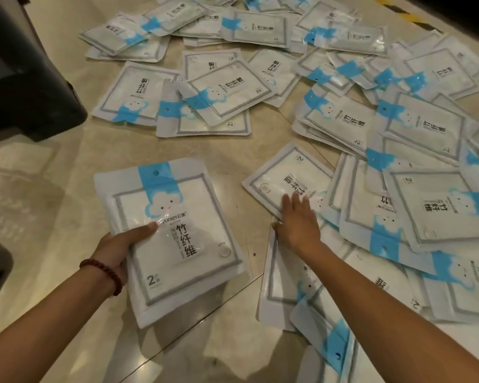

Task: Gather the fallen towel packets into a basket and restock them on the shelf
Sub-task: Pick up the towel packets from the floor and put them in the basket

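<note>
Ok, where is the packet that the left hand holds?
In the head view, lower left of centre: the held packet sits in the left hand, over the floor, left of the right hand and the scattered pile.

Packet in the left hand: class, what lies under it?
A second packet's edge seems to peek out beneath the held packet, gripped by the left hand. Fingers underneath and floor there are hidden.
</note>
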`<state>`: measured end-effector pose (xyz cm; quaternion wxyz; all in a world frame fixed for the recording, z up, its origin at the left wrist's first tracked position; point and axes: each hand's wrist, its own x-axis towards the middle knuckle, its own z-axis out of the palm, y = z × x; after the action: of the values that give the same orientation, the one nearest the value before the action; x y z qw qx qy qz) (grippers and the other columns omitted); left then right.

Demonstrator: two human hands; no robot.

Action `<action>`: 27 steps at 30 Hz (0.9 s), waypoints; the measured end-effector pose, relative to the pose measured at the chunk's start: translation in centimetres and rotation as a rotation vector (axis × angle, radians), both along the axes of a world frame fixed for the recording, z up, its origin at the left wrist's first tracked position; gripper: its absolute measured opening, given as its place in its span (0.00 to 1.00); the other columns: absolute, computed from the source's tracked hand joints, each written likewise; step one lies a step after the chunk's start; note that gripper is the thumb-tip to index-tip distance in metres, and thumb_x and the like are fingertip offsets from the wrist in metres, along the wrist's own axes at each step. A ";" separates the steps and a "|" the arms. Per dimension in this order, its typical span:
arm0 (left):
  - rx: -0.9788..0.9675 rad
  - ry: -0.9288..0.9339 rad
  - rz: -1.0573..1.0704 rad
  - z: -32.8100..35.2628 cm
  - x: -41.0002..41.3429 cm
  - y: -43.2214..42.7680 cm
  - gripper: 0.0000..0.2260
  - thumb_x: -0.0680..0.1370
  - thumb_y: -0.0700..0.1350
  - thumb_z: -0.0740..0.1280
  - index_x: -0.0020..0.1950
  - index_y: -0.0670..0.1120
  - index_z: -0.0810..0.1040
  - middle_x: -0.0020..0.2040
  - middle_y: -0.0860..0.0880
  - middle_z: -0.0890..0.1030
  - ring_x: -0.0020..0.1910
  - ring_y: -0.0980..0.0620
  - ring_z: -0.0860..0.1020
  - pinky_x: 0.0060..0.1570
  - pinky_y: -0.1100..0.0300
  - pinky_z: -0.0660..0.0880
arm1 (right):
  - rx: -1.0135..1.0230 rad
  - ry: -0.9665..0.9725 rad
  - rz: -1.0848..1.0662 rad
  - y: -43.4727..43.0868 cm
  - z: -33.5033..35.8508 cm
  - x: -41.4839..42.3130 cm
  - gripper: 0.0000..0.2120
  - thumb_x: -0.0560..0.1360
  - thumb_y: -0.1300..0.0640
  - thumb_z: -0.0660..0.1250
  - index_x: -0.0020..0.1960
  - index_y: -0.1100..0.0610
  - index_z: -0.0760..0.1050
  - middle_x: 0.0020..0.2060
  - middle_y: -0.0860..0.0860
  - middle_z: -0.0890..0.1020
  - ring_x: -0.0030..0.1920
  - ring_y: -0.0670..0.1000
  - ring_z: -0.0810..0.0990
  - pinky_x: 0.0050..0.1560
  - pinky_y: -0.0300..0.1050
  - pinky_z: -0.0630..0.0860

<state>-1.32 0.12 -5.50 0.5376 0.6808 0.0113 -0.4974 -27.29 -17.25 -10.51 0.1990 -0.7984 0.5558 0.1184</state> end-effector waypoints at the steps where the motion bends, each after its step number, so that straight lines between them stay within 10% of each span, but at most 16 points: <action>1: -0.003 -0.001 0.011 0.0 0.3 -0.1 0.26 0.62 0.41 0.73 0.60 0.42 0.78 0.50 0.43 0.84 0.46 0.46 0.82 0.42 0.53 0.77 | -0.021 -0.004 0.083 0.3 -0.3 0.0 0.32 0.80 0.54 0.59 0.77 0.56 0.46 0.77 0.56 0.47 0.76 0.59 0.45 0.75 0.54 0.51; 8: -0.079 0.013 0.054 0.1 1.9 -0.5 0.26 0.64 0.42 0.72 0.62 0.44 0.77 0.55 0.44 0.82 0.53 0.45 0.81 0.45 0.47 0.80 | -0.018 -0.195 0.579 1.6 0.6 -0.1 0.21 0.75 0.59 0.64 0.68 0.49 0.72 0.72 0.45 0.67 0.74 0.49 0.58 0.73 0.46 0.49; 13: -0.067 0.006 0.044 -0.2 2.5 0.0 0.19 0.63 0.42 0.73 0.54 0.45 0.80 0.47 0.46 0.85 0.45 0.47 0.84 0.36 0.52 0.81 | -0.204 -0.406 -0.228 3.3 0.5 -0.1 0.16 0.73 0.62 0.64 0.61 0.58 0.75 0.64 0.53 0.71 0.63 0.50 0.66 0.57 0.38 0.64; 18: -0.006 -0.011 0.066 -1.2 2.0 0.6 0.21 0.61 0.42 0.74 0.53 0.45 0.80 0.46 0.45 0.85 0.44 0.47 0.84 0.47 0.51 0.78 | -0.078 -0.143 -0.412 5.1 0.4 2.3 0.31 0.67 0.42 0.73 0.60 0.61 0.68 0.59 0.57 0.69 0.59 0.57 0.66 0.56 0.47 0.65; 23: -0.001 -0.027 0.087 -1.4 2.5 1.1 0.21 0.60 0.42 0.75 0.52 0.45 0.80 0.45 0.46 0.85 0.42 0.48 0.84 0.45 0.52 0.77 | -0.057 -0.354 -0.346 5.0 1.7 3.8 0.06 0.74 0.62 0.64 0.48 0.58 0.66 0.46 0.56 0.75 0.50 0.58 0.75 0.41 0.46 0.68; 27: -0.032 -0.023 0.123 -1.4 3.1 1.2 0.20 0.60 0.42 0.75 0.52 0.45 0.81 0.46 0.45 0.85 0.44 0.47 0.83 0.47 0.52 0.77 | -0.345 -0.613 -0.348 3.7 5.9 3.4 0.08 0.75 0.63 0.62 0.48 0.55 0.64 0.37 0.49 0.75 0.36 0.54 0.75 0.33 0.46 0.70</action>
<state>1.78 1.28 -6.86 0.5781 0.6758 0.0392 -0.4556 -23.90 -13.54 -4.66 0.2356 -0.7124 0.6095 -0.2561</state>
